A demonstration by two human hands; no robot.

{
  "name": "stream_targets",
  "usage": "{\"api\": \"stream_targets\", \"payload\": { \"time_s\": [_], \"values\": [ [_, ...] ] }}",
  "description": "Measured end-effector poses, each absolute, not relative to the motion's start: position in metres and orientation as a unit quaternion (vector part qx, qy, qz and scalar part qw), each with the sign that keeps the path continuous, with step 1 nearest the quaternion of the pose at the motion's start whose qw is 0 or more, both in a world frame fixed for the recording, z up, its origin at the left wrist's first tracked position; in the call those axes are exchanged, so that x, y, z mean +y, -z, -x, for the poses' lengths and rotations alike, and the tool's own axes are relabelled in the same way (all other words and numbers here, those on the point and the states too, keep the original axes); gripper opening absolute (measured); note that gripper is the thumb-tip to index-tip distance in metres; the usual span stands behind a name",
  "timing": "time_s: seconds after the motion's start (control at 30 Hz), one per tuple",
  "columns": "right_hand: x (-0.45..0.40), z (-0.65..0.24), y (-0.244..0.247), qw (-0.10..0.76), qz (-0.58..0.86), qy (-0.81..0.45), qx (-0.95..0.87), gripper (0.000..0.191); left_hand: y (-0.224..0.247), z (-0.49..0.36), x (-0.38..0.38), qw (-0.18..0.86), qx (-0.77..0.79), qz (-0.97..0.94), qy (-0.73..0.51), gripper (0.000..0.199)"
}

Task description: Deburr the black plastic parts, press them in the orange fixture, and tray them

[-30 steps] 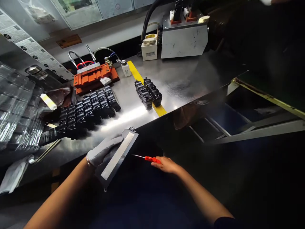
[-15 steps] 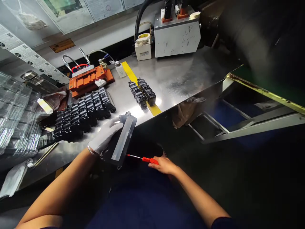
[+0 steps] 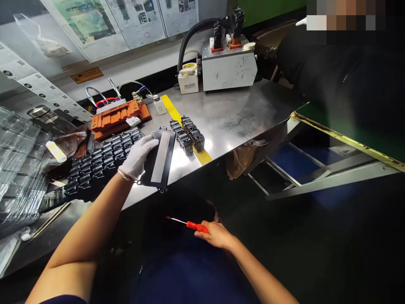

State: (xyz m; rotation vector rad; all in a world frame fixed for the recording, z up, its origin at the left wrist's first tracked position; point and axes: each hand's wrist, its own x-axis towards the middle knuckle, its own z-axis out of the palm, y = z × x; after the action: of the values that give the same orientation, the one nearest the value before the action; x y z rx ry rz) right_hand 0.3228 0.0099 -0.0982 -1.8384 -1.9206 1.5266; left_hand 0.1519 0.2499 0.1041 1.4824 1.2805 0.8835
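My gloved left hand (image 3: 135, 159) is closed on the left side of a black plastic part (image 3: 166, 162) with a pale grey strip down its face. That part is tilted over the front edge of the metal bench. Just beyond it stand two black ribbed parts (image 3: 193, 134) side by side across a yellow tape strip (image 3: 204, 158). Left of my glove, rows of similar black parts (image 3: 98, 162) are lined up on the bench. Bare, my right hand (image 3: 217, 233) grips the handle of a red screwdriver (image 3: 196, 226), its tip pointing left, apart from the held part.
An orange fixture (image 3: 118, 116) with hoses and a white bottle (image 3: 159, 105) stand at the back left. Clear plastic trays (image 3: 19, 164) are stacked at far left. A grey machine box (image 3: 229, 69) sits behind. A person in dark clothing (image 3: 319, 67) is at right.
My left hand has moved the black part up and away, toward the bench. My right hand with the screwdriver has dropped slightly, and its tip is now farther from the part.
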Motion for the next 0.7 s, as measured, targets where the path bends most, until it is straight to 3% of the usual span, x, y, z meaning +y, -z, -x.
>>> {"api": "stream_targets", "payload": {
  "time_s": [0.17,0.57,0.7],
  "values": [
    [0.014,-0.326,0.093,0.031,0.598,-0.515,-0.614,0.052,-0.099,-0.147,0.219,0.499,0.537,-0.589,-0.34,0.055],
    [0.019,-0.319,0.084,0.014,0.595,-0.533,-0.601,0.048,-0.097,-0.134,0.196,0.6,0.536,-0.488,-0.338,0.047],
    [0.02,-0.317,0.084,0.016,0.596,-0.532,-0.601,0.048,-0.093,-0.13,0.219,0.518,0.55,-0.554,-0.349,0.039]
  ]
}}
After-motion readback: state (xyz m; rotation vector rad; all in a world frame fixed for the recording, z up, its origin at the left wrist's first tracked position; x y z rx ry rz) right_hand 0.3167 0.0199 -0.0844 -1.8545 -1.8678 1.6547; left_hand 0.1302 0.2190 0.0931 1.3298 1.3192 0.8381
